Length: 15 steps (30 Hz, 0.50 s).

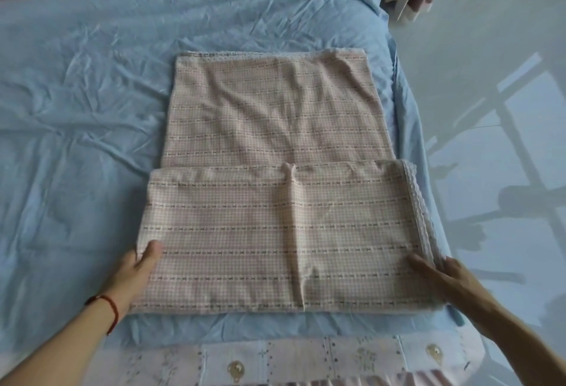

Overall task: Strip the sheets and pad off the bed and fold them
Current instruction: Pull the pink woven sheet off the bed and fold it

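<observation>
Your pink sheet lies partly folded on the blue sheet covering the bed, its near part doubled over toward the far edge. Your left hand grips the sheet's near left edge, thumb on top. Your right hand grips its near right edge, thumb on top, fingers under the lace trim.

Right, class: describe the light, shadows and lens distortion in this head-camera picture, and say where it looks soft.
Head view: daylight throws bright window patches and dark frame shadows on the floor; the blue sheet is evenly lit with a soft sheen on its creases; the wide lens bows the bed's edges; the left hand and right hand, at the checked sheet, look slightly soft.
</observation>
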Motion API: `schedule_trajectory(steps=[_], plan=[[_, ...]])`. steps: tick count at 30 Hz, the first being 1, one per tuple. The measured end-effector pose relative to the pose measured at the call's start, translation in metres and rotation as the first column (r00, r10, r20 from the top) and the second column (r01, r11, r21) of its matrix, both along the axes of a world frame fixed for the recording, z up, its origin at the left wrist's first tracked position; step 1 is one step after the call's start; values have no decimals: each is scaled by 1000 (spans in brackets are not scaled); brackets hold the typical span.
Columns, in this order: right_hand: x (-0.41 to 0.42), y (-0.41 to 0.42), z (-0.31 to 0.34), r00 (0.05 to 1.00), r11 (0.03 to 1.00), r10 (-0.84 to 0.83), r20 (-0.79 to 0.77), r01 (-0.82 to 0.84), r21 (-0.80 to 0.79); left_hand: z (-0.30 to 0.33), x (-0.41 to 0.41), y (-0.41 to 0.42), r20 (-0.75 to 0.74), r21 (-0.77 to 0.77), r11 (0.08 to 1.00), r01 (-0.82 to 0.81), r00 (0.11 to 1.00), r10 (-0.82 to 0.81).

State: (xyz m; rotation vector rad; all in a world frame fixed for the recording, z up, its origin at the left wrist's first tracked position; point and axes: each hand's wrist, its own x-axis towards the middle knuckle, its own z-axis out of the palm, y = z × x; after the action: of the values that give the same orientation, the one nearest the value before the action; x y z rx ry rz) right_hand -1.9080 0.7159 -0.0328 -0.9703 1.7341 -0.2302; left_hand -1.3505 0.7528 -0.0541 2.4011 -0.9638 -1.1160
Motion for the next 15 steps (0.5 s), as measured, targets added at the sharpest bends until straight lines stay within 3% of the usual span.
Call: schedule_trajectory(steps=[2, 4, 9, 13, 15], plan=[[1, -1, 4, 999, 1000, 8, -34, -7, 9, -1, 8, 8, -185, 23, 999, -30, 982, 34], [3, 4, 8, 997, 999, -20, -71, 16, -44, -2, 18, 16, -252, 58, 998, -18, 967, 33], [16, 14, -7, 955, 987, -67, -289, 21, -159, 12, 4, 7, 121, -56, 997, 55, 991, -48], [36, -11, 15, 940, 995, -39, -340, 4, -104, 8, -6, -6, 126, 50, 999, 7, 992, -14], [38, -42, 21, 943, 989, -120, -310, 86, -121, 11, -1, -36, 123, 23, 999, -36, 992, 33]])
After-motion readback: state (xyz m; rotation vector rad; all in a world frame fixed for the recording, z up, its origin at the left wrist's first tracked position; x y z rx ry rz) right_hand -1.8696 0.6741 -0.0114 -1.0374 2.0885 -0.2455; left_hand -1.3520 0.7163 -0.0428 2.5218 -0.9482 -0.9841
